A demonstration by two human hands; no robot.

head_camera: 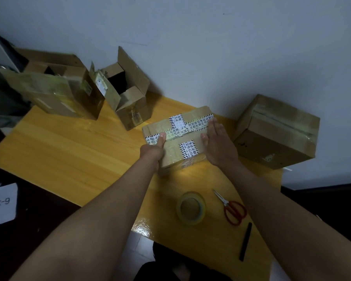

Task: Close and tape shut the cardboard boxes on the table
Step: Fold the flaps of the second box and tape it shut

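Note:
A small flat cardboard box (170, 148) with printed black-and-white tape lies closed in the middle of the yellow table (79, 151). My left hand (153, 152) grips its near-left end, thumb on top. My right hand (218, 144) lies flat on the lid, fingers straight. A roll of clear tape (190, 208) rests near the front edge, red-handled scissors (231, 208) beside it. A taped box (276, 131) stands at the right. Two boxes with raised flaps, a small one (130, 94) and a large one (57, 90), stand at the back left.
A black pen-like stick (245, 241) lies at the table's front right. A white wall runs behind the table. A paper label reading 6-9 (2, 203) lies on the dark floor at the left.

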